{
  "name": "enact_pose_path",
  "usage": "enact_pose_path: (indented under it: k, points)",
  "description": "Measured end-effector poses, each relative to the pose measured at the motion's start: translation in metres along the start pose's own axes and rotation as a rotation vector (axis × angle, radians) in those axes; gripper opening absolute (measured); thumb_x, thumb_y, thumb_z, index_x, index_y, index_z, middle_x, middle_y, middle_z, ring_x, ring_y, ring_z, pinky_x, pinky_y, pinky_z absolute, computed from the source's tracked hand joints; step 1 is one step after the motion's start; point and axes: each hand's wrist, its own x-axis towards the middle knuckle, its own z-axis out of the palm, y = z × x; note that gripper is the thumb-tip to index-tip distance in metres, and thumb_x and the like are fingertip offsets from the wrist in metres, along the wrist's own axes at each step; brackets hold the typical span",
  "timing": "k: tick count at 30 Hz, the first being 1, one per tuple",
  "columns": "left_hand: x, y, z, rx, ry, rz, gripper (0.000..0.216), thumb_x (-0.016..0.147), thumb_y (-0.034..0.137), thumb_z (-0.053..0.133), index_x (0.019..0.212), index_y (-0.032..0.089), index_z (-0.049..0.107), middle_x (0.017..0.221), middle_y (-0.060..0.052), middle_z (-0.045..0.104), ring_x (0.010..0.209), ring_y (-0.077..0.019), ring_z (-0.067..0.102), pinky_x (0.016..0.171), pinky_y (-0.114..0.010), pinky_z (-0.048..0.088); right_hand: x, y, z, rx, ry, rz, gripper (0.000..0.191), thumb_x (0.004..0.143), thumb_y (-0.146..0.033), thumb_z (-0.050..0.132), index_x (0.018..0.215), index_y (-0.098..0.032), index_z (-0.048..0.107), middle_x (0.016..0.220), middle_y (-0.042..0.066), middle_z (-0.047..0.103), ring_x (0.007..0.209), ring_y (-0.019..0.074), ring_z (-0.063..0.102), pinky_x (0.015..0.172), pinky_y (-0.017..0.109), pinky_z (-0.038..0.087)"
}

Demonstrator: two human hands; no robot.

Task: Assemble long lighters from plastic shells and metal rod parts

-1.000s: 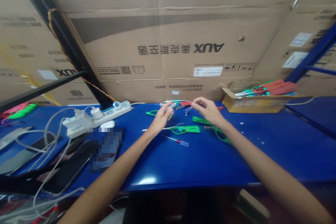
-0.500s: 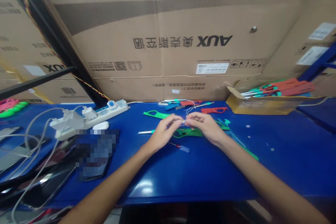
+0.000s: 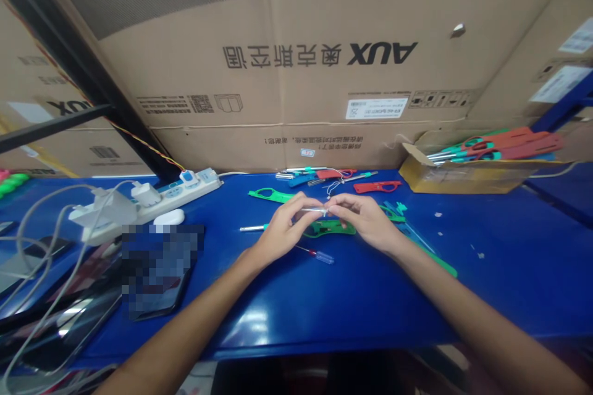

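Observation:
My left hand (image 3: 286, 225) is closed in a pinch on a slim, shiny rod-like piece (image 3: 313, 210), which points to the right. At its right end, my right hand (image 3: 365, 221) pinches a small pale part too small to make out, with the fingertips of both hands almost touching. Just below them on the table lies an open green handle shell (image 3: 332, 228). A metal tube with a teal collar (image 3: 252, 228) sticks out to the left of my left hand. Nearer to me is a small screwdriver (image 3: 323, 256) with a clear handle and red collar.
Several long-nosed lighters fill a cardboard box (image 3: 467, 178) at the back right. Red and green handle pieces, including a red shell (image 3: 377, 187), lie behind my hands. Leftward are a white power strip (image 3: 185, 197), cables and phones (image 3: 157, 296). Large cartons (image 3: 296, 6) stand behind the table.
The shiny rod-like piece now shows between my left fingers. Both hands stay close together, fingertips still pinched. The whole view has shifted slightly.

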Motion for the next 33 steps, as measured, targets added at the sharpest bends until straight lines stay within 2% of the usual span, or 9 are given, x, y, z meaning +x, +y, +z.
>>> enact_pose_path:
  k: [6,12,16,19,21,24,27,30,33]
  points:
    - [-0.001,-0.003,0.001,0.011,0.005,0.035,0.016,0.101,0.031,0.060,0.107,0.021,0.070,0.095,-0.003,0.064,0.084,-0.0152,0.058,0.080,-0.028,0.046,-0.003,-0.004,-0.001,-0.135,-0.007,-0.093,0.027,0.092,-0.048,0.065,0.092,-0.021,0.071,0.093,0.002,0.069,0.078,0.0163,0.058,0.069,0.029,0.046]
    - [-0.004,-0.006,0.010,-0.035,0.075,0.053,0.013,0.101,0.029,0.060,0.106,0.021,0.069,0.097,-0.003,0.062,0.090,-0.0161,0.058,0.081,-0.028,0.048,-0.006,-0.004,0.004,-0.114,0.009,-0.123,0.028,0.092,-0.048,0.066,0.089,-0.021,0.070,0.091,0.003,0.071,0.086,0.0191,0.063,0.078,0.032,0.050]
    - [-0.003,-0.004,0.011,-0.048,0.107,0.047,0.013,0.100,0.029,0.061,0.107,0.022,0.069,0.098,-0.003,0.063,0.092,-0.0161,0.059,0.084,-0.028,0.049,-0.006,-0.005,0.007,-0.070,0.053,-0.092,0.029,0.091,-0.049,0.067,0.091,-0.020,0.069,0.088,0.002,0.068,0.078,0.0166,0.062,0.073,0.031,0.052]
    - [-0.001,0.001,0.008,-0.069,0.107,0.025,0.016,0.101,0.029,0.059,0.108,0.022,0.070,0.101,-0.003,0.065,0.095,-0.0165,0.061,0.088,-0.029,0.049,-0.004,-0.004,0.005,0.001,0.035,-0.076,0.030,0.092,-0.050,0.066,0.103,-0.022,0.065,0.090,0.003,0.069,0.077,0.0169,0.063,0.068,0.031,0.053]
    - [0.000,0.005,0.006,-0.088,0.130,-0.005,0.017,0.101,0.030,0.058,0.107,0.022,0.072,0.104,-0.004,0.067,0.098,-0.0172,0.062,0.090,-0.030,0.049,-0.002,-0.001,0.002,0.067,0.051,-0.079,0.038,0.094,-0.052,0.061,0.120,-0.024,0.059,0.104,0.007,0.071,0.083,0.0188,0.066,0.065,0.031,0.054]
    - [0.001,0.010,0.005,-0.180,0.221,-0.120,0.018,0.098,0.034,0.062,0.105,0.020,0.072,0.089,-0.003,0.070,0.081,-0.0154,0.063,0.077,-0.028,0.051,0.001,0.006,0.001,0.031,0.117,-0.107,0.046,0.094,-0.050,0.062,0.133,-0.027,0.056,0.124,0.011,0.068,0.100,0.0228,0.065,0.068,0.033,0.056]
    - [0.000,0.009,0.009,-0.333,0.249,-0.226,0.023,0.099,0.040,0.059,0.106,0.019,0.066,0.069,0.001,0.065,0.060,-0.0131,0.056,0.062,-0.027,0.048,0.001,0.010,0.009,-0.032,0.066,-0.101,0.043,0.089,-0.044,0.070,0.129,-0.030,0.064,0.131,0.008,0.066,0.119,0.0266,0.059,0.086,0.041,0.057]
    - [0.000,0.008,0.014,-0.284,0.261,-0.181,0.019,0.100,0.038,0.057,0.099,0.020,0.065,0.091,-0.004,0.071,0.086,-0.0175,0.065,0.082,-0.034,0.053,-0.002,0.010,0.021,0.044,0.006,-0.040,0.043,0.088,-0.044,0.070,0.129,-0.031,0.066,0.129,0.006,0.067,0.118,0.0265,0.061,0.093,0.045,0.056]
    - [-0.001,0.008,0.015,-0.062,0.298,-0.106,0.018,0.099,0.035,0.060,0.093,0.023,0.071,0.131,-0.006,0.061,0.128,-0.0243,0.052,0.114,-0.044,0.038,-0.004,0.008,0.028,0.104,0.019,0.017,0.044,0.087,-0.047,0.070,0.128,-0.030,0.070,0.121,0.005,0.071,0.100,0.0240,0.066,0.087,0.044,0.058]
